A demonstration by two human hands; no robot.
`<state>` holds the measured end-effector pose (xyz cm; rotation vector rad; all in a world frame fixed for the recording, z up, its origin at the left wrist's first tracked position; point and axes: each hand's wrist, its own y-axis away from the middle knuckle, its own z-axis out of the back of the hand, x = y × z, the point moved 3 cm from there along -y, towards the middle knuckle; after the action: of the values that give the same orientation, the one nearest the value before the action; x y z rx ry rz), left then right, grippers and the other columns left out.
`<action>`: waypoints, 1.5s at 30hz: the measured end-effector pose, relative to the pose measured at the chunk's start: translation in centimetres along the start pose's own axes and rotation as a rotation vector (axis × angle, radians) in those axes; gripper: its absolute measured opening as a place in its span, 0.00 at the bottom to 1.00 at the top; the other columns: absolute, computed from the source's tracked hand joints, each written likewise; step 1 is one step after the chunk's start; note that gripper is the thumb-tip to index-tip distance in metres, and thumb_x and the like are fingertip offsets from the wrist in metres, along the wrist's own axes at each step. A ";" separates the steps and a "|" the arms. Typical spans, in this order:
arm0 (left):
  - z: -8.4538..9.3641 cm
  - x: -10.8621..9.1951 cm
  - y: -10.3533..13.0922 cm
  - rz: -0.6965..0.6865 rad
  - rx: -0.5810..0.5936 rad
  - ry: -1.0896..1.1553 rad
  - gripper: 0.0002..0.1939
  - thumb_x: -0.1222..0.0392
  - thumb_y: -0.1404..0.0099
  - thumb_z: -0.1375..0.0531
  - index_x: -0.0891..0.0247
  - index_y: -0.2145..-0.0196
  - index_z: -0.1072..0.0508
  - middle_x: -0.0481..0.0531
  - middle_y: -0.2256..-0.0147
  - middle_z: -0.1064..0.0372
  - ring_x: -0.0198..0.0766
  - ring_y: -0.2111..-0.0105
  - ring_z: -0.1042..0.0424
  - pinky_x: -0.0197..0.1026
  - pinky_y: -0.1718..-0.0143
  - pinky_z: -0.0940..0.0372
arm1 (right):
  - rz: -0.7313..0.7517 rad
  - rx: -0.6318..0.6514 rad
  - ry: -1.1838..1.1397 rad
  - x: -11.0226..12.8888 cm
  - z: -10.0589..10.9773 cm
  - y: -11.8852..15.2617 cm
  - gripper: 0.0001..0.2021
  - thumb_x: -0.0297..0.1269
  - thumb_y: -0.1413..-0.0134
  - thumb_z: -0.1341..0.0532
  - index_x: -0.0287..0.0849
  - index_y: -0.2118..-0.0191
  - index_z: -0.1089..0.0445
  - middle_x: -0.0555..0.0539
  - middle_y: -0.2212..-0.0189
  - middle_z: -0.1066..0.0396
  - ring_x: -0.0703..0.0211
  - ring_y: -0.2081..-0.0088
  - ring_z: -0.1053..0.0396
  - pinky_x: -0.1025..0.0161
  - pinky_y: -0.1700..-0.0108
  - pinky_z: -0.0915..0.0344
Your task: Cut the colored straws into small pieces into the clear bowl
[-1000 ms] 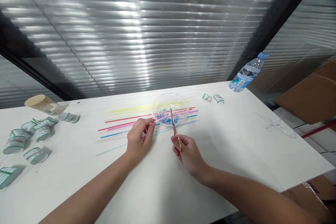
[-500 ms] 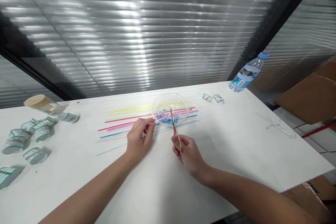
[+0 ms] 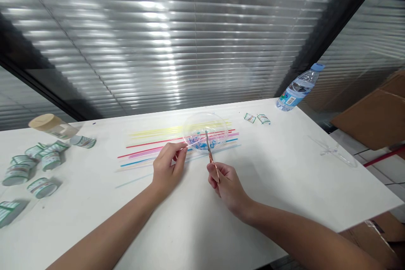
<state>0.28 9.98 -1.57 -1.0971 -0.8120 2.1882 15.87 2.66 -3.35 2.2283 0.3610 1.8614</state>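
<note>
Small blue cut pieces are held in a clear round plastic bowl, thin multicoloured strips being seen on either side. A clear blue-capped plastic bottle is placed at two o'clock. The hands are held as they were half a second earlier. At seven o'clock, a pale thin strip is pinched between the left hand's fingers; at five, copper-handled metal scissors are gripped by the right hand's curled fingers.
</note>
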 end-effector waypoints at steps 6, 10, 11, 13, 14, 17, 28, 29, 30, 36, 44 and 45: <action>0.0 0.1 0.0 0.020 0.005 -0.016 0.05 0.65 0.34 0.43 0.61 0.61 0.28 0.49 0.71 0.30 0.31 0.73 0.34 0.36 0.71 0.36 | -0.020 -0.003 -0.010 0.2 0.0 0.0 0.33 0.69 0.56 0.42 0.39 0.78 0.50 0.55 0.83 0.50 0.76 0.82 0.57 0.71 0.79 0.60; 0.0 0.1 0.0 0.014 0.002 -0.023 0.05 0.65 0.34 0.43 0.61 0.61 0.28 0.49 0.71 0.30 0.31 0.73 0.34 0.36 0.71 0.36 | -0.029 -0.001 -0.011 0.3 -0.1 0.1 0.33 0.68 0.57 0.41 0.39 0.79 0.50 0.56 0.84 0.50 0.76 0.82 0.57 0.71 0.79 0.60; 0.0 0.1 0.0 0.009 -0.001 -0.021 0.06 0.66 0.34 0.43 0.61 0.61 0.28 0.48 0.71 0.31 0.31 0.74 0.34 0.35 0.71 0.37 | -0.022 -0.001 -0.009 0.3 -0.1 0.1 0.33 0.68 0.56 0.42 0.39 0.78 0.50 0.56 0.83 0.50 0.76 0.82 0.57 0.71 0.79 0.60; 0.0 0.1 0.0 0.004 -0.003 -0.015 0.06 0.66 0.35 0.43 0.61 0.61 0.28 0.48 0.71 0.31 0.30 0.73 0.34 0.35 0.71 0.37 | -0.014 -0.003 -0.008 0.2 -0.1 0.1 0.33 0.68 0.55 0.42 0.39 0.78 0.50 0.56 0.83 0.50 0.76 0.82 0.58 0.71 0.79 0.60; 0.0 0.1 0.1 0.005 -0.003 -0.013 0.06 0.66 0.34 0.43 0.61 0.60 0.28 0.48 0.71 0.31 0.31 0.73 0.34 0.35 0.71 0.37 | -0.014 -0.004 -0.007 0.2 0.0 0.1 0.33 0.68 0.55 0.42 0.39 0.78 0.50 0.56 0.83 0.50 0.76 0.82 0.58 0.71 0.79 0.60; -0.1 0.2 0.1 0.018 0.004 -0.015 0.06 0.65 0.34 0.43 0.61 0.60 0.28 0.49 0.71 0.30 0.31 0.73 0.34 0.36 0.71 0.36 | -0.023 -0.008 -0.007 0.2 0.0 0.0 0.33 0.68 0.55 0.42 0.40 0.78 0.50 0.56 0.83 0.50 0.76 0.82 0.57 0.70 0.79 0.60; 0.0 0.1 0.0 0.015 0.000 -0.011 0.06 0.65 0.34 0.43 0.61 0.61 0.28 0.49 0.71 0.31 0.31 0.74 0.34 0.36 0.71 0.37 | -0.030 -0.010 -0.013 0.2 0.0 0.0 0.33 0.68 0.55 0.42 0.39 0.78 0.50 0.55 0.83 0.49 0.76 0.82 0.57 0.71 0.80 0.60; 0.0 0.1 0.0 0.015 0.000 -0.012 0.06 0.66 0.34 0.43 0.61 0.61 0.28 0.49 0.71 0.31 0.31 0.74 0.35 0.36 0.71 0.37 | -0.027 -0.007 -0.012 0.2 0.0 0.0 0.32 0.68 0.55 0.42 0.39 0.77 0.50 0.55 0.83 0.49 0.76 0.82 0.57 0.71 0.80 0.60; 0.0 0.0 0.0 0.015 -0.002 -0.013 0.06 0.66 0.34 0.43 0.61 0.61 0.28 0.48 0.71 0.31 0.31 0.74 0.35 0.36 0.71 0.37 | -0.024 -0.007 -0.010 0.2 0.0 0.0 0.32 0.68 0.55 0.42 0.39 0.77 0.50 0.55 0.83 0.49 0.76 0.82 0.57 0.71 0.80 0.60; 0.1 0.0 0.0 0.012 -0.008 -0.018 0.06 0.67 0.35 0.43 0.61 0.61 0.28 0.48 0.71 0.32 0.31 0.74 0.35 0.35 0.71 0.37 | -0.030 -0.003 -0.009 0.3 0.0 0.1 0.32 0.66 0.53 0.42 0.39 0.78 0.49 0.55 0.83 0.49 0.76 0.82 0.57 0.72 0.79 0.60; 0.1 -0.1 -0.1 -0.009 -0.020 -0.013 0.06 0.69 0.35 0.42 0.62 0.62 0.28 0.47 0.71 0.32 0.30 0.74 0.35 0.34 0.71 0.38 | -0.030 0.007 -0.042 0.3 -0.1 0.2 0.32 0.67 0.53 0.42 0.38 0.79 0.49 0.56 0.84 0.50 0.77 0.83 0.57 0.71 0.80 0.61; 0.1 -0.1 -0.2 -0.013 -0.021 -0.019 0.06 0.69 0.36 0.42 0.62 0.62 0.28 0.47 0.71 0.32 0.29 0.74 0.35 0.34 0.71 0.38 | -0.026 0.007 -0.039 0.3 -0.1 0.1 0.32 0.67 0.54 0.42 0.38 0.79 0.49 0.56 0.84 0.50 0.77 0.83 0.57 0.71 0.80 0.60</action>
<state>0.29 9.96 -1.34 -1.0801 -0.8497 2.1868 15.84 2.62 -3.04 2.2505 0.3887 1.8038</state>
